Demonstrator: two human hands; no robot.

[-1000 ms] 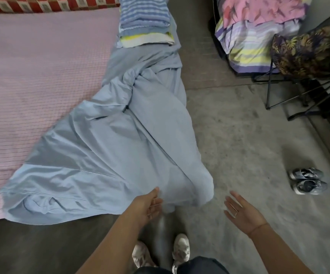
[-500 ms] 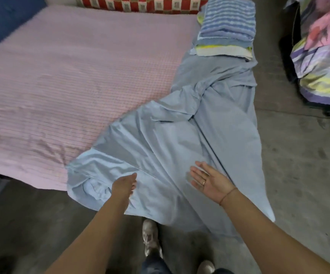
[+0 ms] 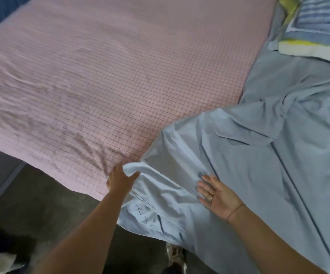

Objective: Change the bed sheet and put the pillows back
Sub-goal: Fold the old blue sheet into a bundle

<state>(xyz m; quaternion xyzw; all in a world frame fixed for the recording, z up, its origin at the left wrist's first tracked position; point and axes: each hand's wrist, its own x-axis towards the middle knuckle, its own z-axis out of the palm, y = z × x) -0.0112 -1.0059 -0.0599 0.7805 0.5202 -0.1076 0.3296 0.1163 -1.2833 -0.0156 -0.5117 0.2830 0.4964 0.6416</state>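
Two hands on the blue sheet [image 3: 259,175], bunched at the right over the pink sheet [image 3: 100,86]: left hand [image 3: 120,180] pinching its near corner, right hand [image 3: 217,196] flat, fingers spread. Tug unevenly and it may slide onto the floor [image 3: 41,204].

The fingers of the left hand [image 3: 120,181] vanish at a curled fold of the pale blue cotton bed sheet [image 3: 239,175], so their grip is unclear. Far up and right of the fingers, a folded blue-striped fabric pile [image 3: 318,26] is cut off by the frame's edge. Below the fingers, a blurred pale shoe [image 3: 175,258] lies partly under the sheet.
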